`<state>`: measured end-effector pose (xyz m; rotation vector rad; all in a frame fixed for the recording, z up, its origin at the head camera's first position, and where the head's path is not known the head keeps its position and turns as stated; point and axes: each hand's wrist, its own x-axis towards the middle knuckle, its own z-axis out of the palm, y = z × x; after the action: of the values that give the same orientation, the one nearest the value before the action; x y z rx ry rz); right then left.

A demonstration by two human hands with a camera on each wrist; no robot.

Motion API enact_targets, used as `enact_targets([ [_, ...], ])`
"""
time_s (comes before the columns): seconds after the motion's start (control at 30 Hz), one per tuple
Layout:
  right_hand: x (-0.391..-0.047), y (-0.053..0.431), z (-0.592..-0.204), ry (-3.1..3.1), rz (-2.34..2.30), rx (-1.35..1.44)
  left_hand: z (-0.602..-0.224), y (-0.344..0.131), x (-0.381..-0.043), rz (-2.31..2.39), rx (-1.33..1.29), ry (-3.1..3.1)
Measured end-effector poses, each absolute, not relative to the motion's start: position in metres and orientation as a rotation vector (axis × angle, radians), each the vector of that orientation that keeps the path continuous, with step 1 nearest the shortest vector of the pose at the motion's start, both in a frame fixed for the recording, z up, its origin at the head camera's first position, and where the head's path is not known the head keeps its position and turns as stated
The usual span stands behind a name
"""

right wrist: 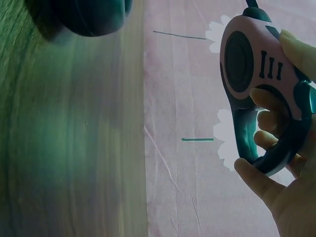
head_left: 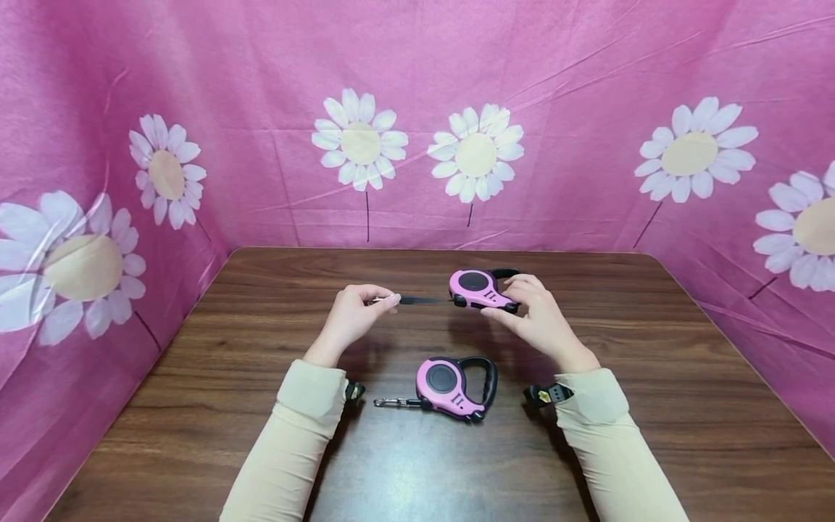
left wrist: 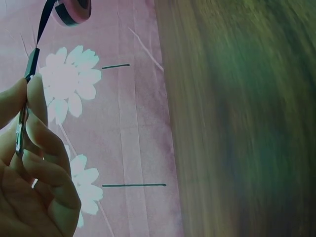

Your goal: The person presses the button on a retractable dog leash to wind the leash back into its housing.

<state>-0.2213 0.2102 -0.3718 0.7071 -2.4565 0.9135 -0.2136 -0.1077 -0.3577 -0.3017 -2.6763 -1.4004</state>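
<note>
Over the far half of the table, my right hand grips a pink and black retractable dog leash, fingers through its handle loop in the right wrist view. From its left end runs a short stretch of black strap toward my left hand. That hand pinches the metal clip on the strap's end between thumb and fingers. A second pink retractable leash lies on the table between my forearms, its handle to the right and its metal clip pointing left.
The brown wooden table is enclosed by a pink cloth printed with white daisies, behind and at both sides. Black straps with wrist cameras, such as the right wrist camera, sit at both cuffs.
</note>
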Motion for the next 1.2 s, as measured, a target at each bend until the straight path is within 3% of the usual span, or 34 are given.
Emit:
enact_targets([
  [1.2, -0.217, 0.192, -0.376, -2.493, 0.927, 0.715, -0.360, -0.098, -0.212, -1.417, -0.418, -2.681],
])
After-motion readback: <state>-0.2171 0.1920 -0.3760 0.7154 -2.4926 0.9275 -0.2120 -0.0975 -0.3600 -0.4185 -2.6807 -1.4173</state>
